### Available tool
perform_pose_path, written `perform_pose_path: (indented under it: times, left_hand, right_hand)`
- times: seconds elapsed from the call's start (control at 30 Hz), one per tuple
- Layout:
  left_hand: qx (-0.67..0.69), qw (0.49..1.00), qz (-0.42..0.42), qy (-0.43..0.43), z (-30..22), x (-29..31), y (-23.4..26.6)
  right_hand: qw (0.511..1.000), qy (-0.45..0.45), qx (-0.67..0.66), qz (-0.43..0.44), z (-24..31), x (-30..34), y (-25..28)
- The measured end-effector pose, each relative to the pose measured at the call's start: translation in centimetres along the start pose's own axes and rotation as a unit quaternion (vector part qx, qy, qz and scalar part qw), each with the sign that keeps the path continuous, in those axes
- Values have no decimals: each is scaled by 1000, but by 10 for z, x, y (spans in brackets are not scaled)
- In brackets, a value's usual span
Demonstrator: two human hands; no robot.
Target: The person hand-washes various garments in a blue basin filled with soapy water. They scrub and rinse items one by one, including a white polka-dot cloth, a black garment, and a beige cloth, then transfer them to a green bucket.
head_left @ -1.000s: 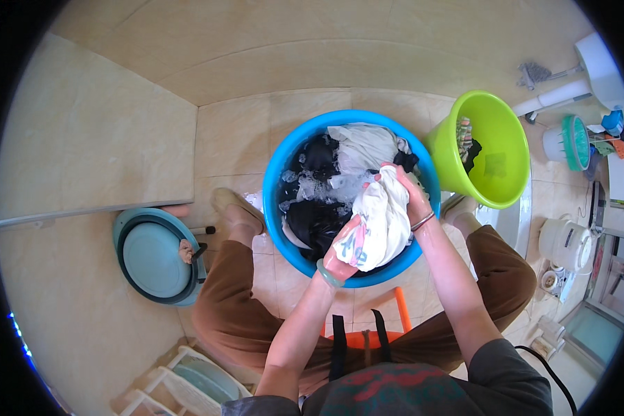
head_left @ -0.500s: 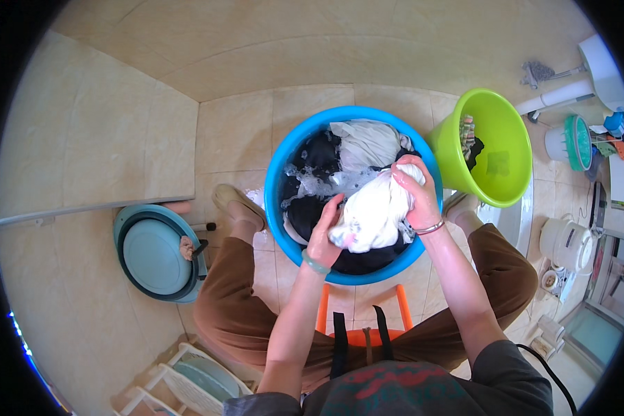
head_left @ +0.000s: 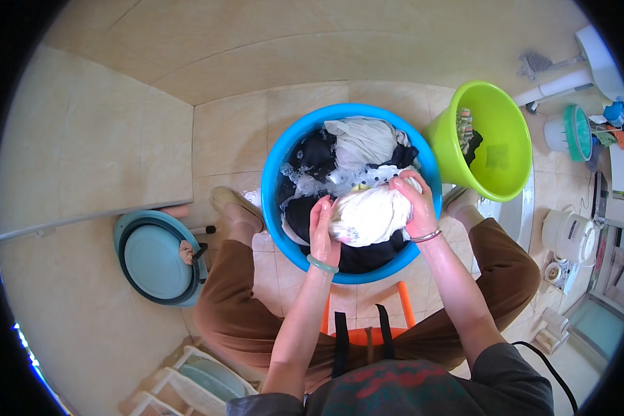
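A bunched, wet white garment [head_left: 371,216] is held between my two hands above a blue basin [head_left: 270,170]. My left hand [head_left: 324,232] presses against its left end, with fingers extended along the cloth. On the right end, my right hand [head_left: 416,206] is closed around a fold, the thumb on top. Under and around the bundle, dark clothes [head_left: 367,258] lie in sudsy water. A pale grey cloth [head_left: 364,142] rests at the basin's far side, and foam [head_left: 308,184] floats left of the bundle. What the dark clothes are, I cannot tell.
A lime-green bucket [head_left: 503,139] with a few cloths inside tilts at the basin's right. Folded blue-grey basins [head_left: 156,260] lean against the left wall. An orange stool [head_left: 367,336] is between my knees. A white lidded pail [head_left: 565,236] stands far right.
The white garment has been gathered into a more compact, sideways bundle. My right hand has come down slightly. More foam and a spotted patch of cloth now show behind the bundle.
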State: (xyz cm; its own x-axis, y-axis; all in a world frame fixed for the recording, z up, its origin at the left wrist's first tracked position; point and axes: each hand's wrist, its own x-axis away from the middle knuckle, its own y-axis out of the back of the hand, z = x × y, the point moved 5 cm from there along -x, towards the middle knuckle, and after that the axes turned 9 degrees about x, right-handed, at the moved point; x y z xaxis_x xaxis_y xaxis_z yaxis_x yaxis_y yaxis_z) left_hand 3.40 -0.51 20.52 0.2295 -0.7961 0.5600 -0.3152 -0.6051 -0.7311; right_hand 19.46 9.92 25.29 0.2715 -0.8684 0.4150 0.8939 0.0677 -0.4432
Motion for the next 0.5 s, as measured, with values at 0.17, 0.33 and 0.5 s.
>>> perform_pose_path:
  times: [0.17,0.33,0.5]
  left_hand:
    - [160,970,109,145,17,12,-27]
    - [-19,999,30,-35,-12,4,-42]
    - [-333,909,35,-247,-33,37,-86]
  right_hand:
    - [996,11,-82,-30,4,11,-15]
    - [961,-108,-248,-64,-21,12,7]
    - [940,-209,-266,-35,-37,6,0]
